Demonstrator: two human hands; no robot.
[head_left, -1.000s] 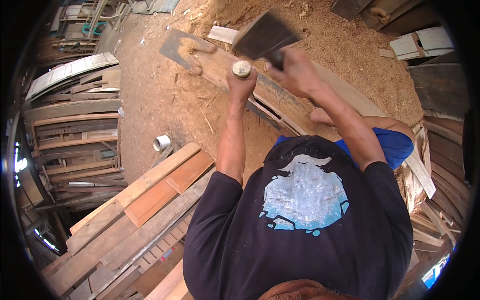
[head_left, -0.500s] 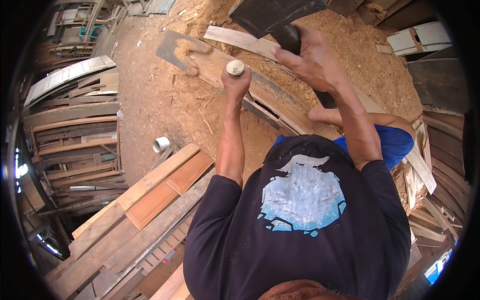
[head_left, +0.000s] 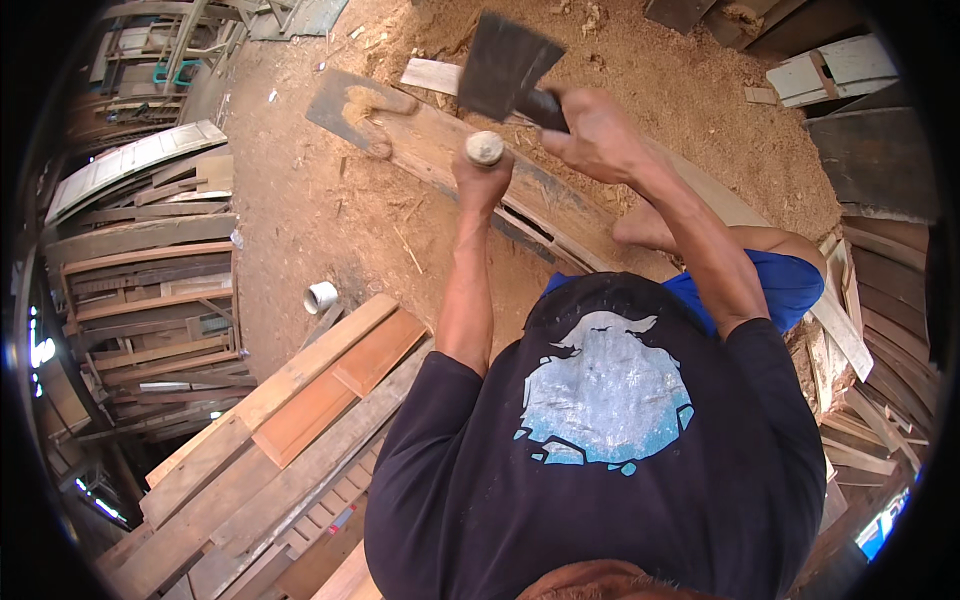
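Note:
My left hand (head_left: 482, 182) is closed around a chisel whose pale round handle end (head_left: 485, 148) points up; its blade is hidden below my fist. The chisel stands on a long curved wooden board (head_left: 560, 205) lying on the sawdust ground. My right hand (head_left: 592, 132) grips the dark handle of a hatchet, whose broad dark head (head_left: 504, 66) hangs just above and slightly right of the chisel end. My dark printed shirt (head_left: 600, 420) and a blue-clad knee (head_left: 775, 280) fill the lower right.
A stack of wooden door panels (head_left: 270, 420) lies at the lower left. Old window frames and shutters (head_left: 140, 260) lean along the left. A small white cup (head_left: 320, 297) sits on the ground. Sawdust heaps (head_left: 680, 80) and planks (head_left: 880, 300) lie at the right.
The hatchet rose toward the top edge half a second ago and has now come back down close over the chisel end. My left hand has stayed on the chisel.

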